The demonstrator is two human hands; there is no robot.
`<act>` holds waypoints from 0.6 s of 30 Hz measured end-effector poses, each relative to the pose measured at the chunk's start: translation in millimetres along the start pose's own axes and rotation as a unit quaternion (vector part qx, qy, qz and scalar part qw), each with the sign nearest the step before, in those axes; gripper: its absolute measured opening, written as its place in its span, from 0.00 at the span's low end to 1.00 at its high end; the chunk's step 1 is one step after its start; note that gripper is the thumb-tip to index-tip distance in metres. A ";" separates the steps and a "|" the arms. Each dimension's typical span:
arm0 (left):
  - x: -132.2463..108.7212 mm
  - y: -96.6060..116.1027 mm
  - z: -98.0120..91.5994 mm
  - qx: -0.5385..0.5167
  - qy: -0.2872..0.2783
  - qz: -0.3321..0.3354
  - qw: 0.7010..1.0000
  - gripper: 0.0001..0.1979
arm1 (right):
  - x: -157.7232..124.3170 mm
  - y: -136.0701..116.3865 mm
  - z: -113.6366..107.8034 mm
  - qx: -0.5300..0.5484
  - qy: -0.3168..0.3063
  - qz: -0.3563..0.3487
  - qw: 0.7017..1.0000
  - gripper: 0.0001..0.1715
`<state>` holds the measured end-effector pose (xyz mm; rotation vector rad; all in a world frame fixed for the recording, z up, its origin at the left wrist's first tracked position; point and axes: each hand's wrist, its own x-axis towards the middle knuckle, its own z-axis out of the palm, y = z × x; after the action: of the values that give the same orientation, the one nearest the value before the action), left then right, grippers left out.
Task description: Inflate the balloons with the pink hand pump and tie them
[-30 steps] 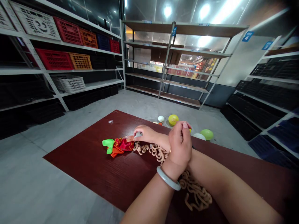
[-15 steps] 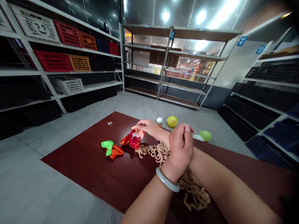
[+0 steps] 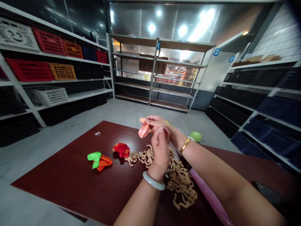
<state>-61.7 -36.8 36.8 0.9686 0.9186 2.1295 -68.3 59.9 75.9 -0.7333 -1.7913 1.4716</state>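
My right hand [image 3: 158, 122], with a gold bangle on its wrist, pinches a crumpled salmon-pink piece of thin material [image 3: 144, 130] above the dark red table [image 3: 58, 175]. Just in front of it, nearer to me, is my left hand [image 3: 161, 146], with a pale bangle. Its fingers are curled closed, and what they hold, if anything, is hidden. Under both hands lies a long heap of tan, curly, worm-like pieces [image 3: 182, 180]. To their left are a red patterned crumpled piece [image 3: 121, 150], a bright green piece [image 3: 94, 158] and an orange piece [image 3: 103, 162].
A long pink tube-like thing [image 3: 209, 196] lies under my right forearm, with a dark object [image 3: 266, 191] to its right. A small clear scrap [image 3: 97, 133] is at the table's far left. Beyond the table sits a light green round thing [image 3: 196, 136]. Shelves with crates [image 3: 62, 72] line the room.
My right hand has lifted the salmon-pink piece off the red patterned one and drawn it closer to my left hand. The view has shifted, uncovering the pink tube-like thing.
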 end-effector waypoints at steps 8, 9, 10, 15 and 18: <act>14.3 -16.3 10.3 -0.224 -0.031 -0.341 0.912 0.37 | -52.5 1.0 -97.7 -0.080 -0.060 -0.048 0.994 0.09; 13.4 -17.4 11.2 -0.237 -0.041 -0.353 0.904 0.36 | -61.3 3.7 -107.1 -0.114 -0.061 -0.074 0.989 0.08; 11.4 -18.8 12.5 -0.245 -0.052 -0.364 0.897 0.34 | -69.8 7.3 -116.0 -0.152 -0.058 -0.104 0.981 0.07; -12.5 -33.8 26.3 -0.246 -0.107 -0.451 0.852 0.10 | -111.4 36.7 -151.9 -0.282 0.008 -0.196 0.939 0.07; -25.1 -45.1 32.3 -0.240 -0.081 -0.433 0.865 0.06 | -142.8 51.6 -162.0 -0.324 0.040 -0.219 0.920 0.12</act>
<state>-11.2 -19.3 7.7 0.3475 0.5307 1.3565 146.7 53.0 21.1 -0.6240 -2.2142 0.5377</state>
